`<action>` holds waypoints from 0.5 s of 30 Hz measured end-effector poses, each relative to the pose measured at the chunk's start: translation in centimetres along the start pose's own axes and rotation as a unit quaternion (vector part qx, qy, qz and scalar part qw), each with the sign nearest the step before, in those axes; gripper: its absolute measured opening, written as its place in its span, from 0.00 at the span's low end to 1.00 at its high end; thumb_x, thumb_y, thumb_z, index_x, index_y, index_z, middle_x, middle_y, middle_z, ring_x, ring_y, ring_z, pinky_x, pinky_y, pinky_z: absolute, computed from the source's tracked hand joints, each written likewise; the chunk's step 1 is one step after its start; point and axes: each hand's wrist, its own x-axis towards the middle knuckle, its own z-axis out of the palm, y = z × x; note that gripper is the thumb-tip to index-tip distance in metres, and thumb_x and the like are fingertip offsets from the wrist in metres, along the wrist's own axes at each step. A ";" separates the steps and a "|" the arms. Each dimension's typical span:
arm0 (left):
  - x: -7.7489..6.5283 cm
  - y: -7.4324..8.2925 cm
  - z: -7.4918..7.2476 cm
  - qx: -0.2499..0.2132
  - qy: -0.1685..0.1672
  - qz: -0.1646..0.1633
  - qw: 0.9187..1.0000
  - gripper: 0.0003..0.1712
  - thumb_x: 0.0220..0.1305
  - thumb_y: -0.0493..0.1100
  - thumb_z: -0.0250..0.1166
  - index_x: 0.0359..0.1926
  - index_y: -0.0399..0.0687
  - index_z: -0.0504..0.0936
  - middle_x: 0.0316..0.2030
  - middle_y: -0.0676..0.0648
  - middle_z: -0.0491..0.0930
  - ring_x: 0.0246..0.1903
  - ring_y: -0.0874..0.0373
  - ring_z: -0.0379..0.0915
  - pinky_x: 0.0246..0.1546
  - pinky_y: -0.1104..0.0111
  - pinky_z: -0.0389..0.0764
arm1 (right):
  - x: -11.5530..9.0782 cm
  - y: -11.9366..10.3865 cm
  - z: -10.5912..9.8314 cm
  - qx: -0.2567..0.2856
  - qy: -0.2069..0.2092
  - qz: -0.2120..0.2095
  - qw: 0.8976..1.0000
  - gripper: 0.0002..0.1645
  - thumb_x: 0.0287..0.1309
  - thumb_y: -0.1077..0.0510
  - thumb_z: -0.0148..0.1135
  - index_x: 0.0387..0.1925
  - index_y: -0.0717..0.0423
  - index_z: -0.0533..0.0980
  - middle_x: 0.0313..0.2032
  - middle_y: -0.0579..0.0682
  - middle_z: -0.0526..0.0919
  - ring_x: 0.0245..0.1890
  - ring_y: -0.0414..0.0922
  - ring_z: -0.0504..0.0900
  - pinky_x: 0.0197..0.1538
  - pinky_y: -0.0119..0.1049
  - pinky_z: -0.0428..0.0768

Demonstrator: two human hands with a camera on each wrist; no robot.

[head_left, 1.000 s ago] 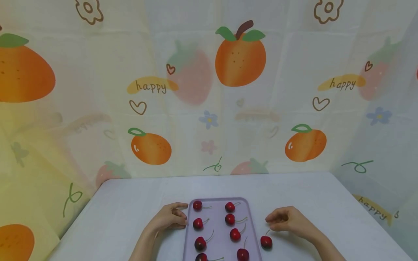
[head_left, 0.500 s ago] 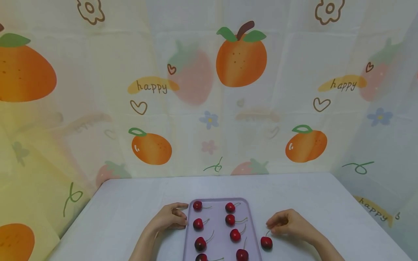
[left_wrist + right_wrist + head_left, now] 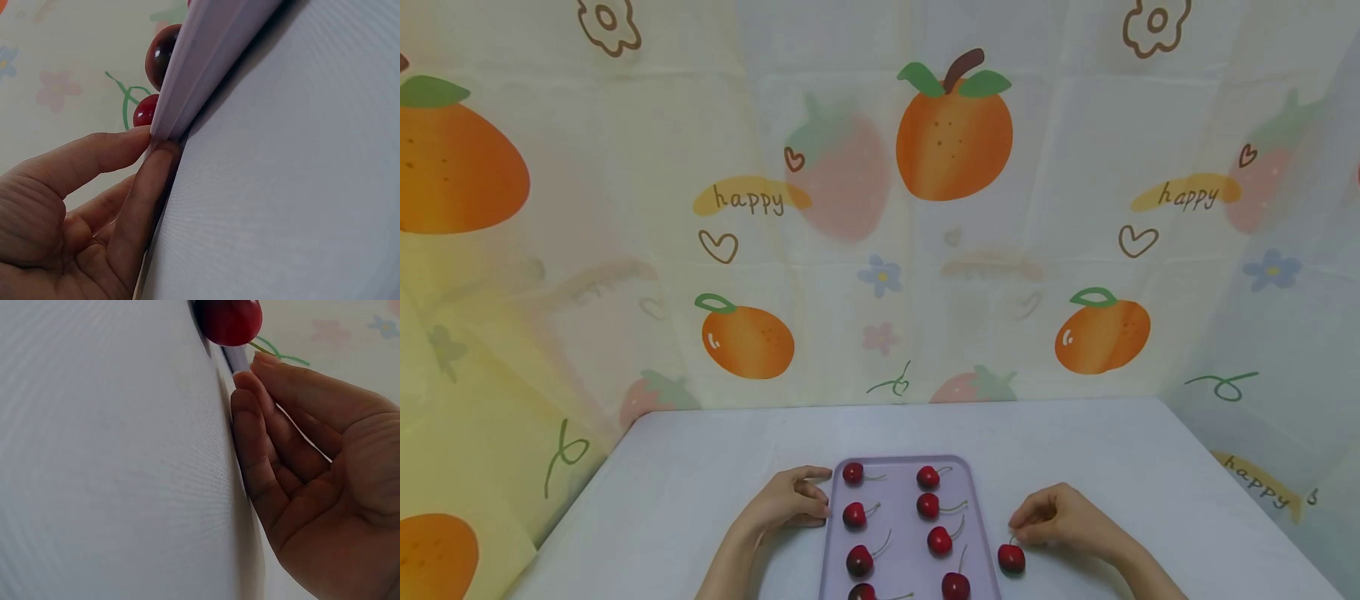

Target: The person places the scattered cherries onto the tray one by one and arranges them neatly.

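Observation:
A lilac tray (image 3: 901, 542) lies on the table, carrying two columns of dark red cherries; one left-column cherry (image 3: 860, 560) has its stem pointing up and right. My left hand (image 3: 788, 500) is at the tray's left edge, its fingertips touching the rim, as the left wrist view shows up close. Just outside the tray's right side sits a single cherry (image 3: 1011, 559). Its stem is pinched by my right hand (image 3: 1060, 518) between thumb and fingertips. In the right wrist view this same cherry (image 3: 230, 320) hangs over the fingertips, low against the table surface.
The white table (image 3: 737, 442) extends back to a fabric backdrop (image 3: 820, 333) printed with oranges, strawberries and flowers. The tray's near end is cut off by the head view's lower edge. A right-column cherry (image 3: 956, 586) lies near the tray's right rim.
My right hand has lowered slightly toward the single cherry, and its fingertips have closed on the stem. The left hand and the tray have stayed in place.

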 end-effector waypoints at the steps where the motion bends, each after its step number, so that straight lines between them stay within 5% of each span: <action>1: 0.0 0.0 0.0 0.001 0.001 -0.001 1.000 0.40 0.52 0.31 0.71 0.66 0.27 0.67 0.30 0.48 0.80 0.29 0.61 0.80 0.37 0.63 0.89 | 0.0 0.0 0.0 0.001 0.001 0.002 1.000 0.12 0.56 0.59 0.69 0.39 0.63 0.85 0.37 0.59 0.89 0.30 0.30 0.76 0.30 0.25 0.77; 15: 0.0 0.0 0.1 0.000 0.007 -0.007 1.000 0.40 0.52 0.31 0.72 0.66 0.27 0.67 0.30 0.47 0.80 0.29 0.60 0.81 0.37 0.63 0.89 | 0.0 -0.1 0.1 0.016 -0.012 0.006 1.000 0.13 0.55 0.58 0.70 0.38 0.65 0.84 0.31 0.43 0.89 0.28 0.30 0.77 0.30 0.25 0.79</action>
